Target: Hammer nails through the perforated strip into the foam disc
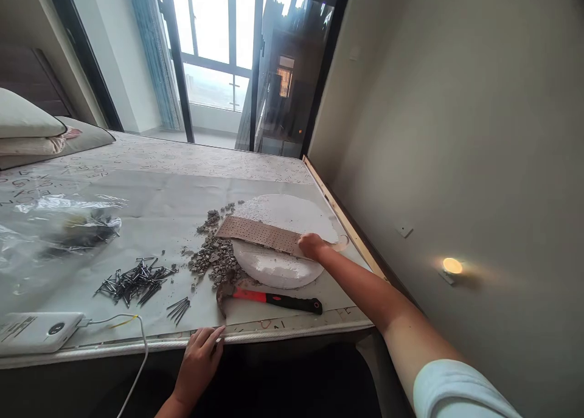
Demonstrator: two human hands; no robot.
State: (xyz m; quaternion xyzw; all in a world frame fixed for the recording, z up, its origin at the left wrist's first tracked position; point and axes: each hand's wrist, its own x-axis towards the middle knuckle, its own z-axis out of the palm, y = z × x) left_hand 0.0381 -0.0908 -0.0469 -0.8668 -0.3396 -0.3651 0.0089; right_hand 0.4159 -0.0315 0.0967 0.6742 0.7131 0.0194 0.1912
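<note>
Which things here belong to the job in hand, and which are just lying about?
Job, it seems:
board, gripped by the right hand
slab, beneath the board
gravel, beside the slab
hammer and nails, nearby, unheld

Lying about, probably:
power bank
plastic bag
bedding

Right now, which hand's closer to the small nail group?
Left. The left hand is just below the small nail group in frame; the right hand is farther off, holding the perforated strip.

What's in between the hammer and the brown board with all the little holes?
In the head view, the white round slab's near part, plus grey stones by the metal end of the hammer.
</note>
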